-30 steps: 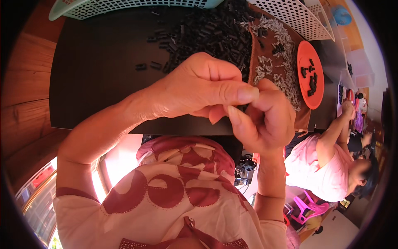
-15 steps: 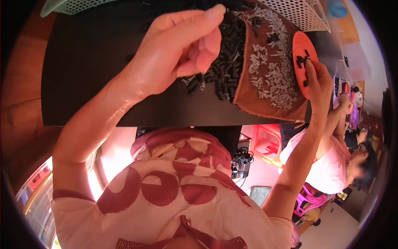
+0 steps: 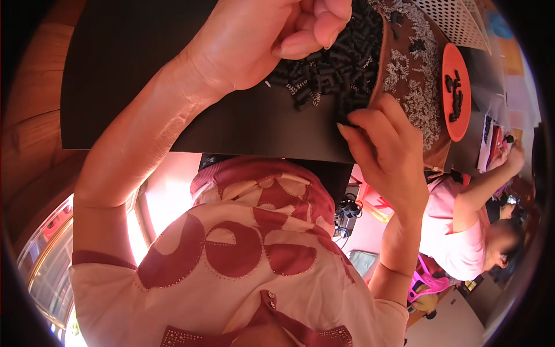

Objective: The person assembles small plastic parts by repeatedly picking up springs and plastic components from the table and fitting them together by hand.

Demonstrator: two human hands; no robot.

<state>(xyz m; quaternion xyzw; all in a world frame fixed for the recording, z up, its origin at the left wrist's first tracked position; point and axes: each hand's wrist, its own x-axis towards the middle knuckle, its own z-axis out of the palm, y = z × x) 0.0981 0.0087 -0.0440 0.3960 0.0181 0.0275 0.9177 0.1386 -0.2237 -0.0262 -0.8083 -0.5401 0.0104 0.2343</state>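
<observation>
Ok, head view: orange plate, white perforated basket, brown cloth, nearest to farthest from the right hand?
From the right hand:
1. Brown cloth, just to its right.
2. Orange plate, farther right.
3. White perforated basket, toward the upper right.

Short-slv cream top (image 3: 219, 303) w/ dk-red round patches (image 3: 233, 258), red slv trim (image 3: 104, 259), studded collar (image 3: 184, 337)

Left grip (image 3: 260, 40) partly beyond the top edge, anything within right grip (image 3: 390, 153) indistinct

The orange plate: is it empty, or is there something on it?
Not empty: several small black pieces lie on the orange plate, with bare orange showing around them.
</observation>
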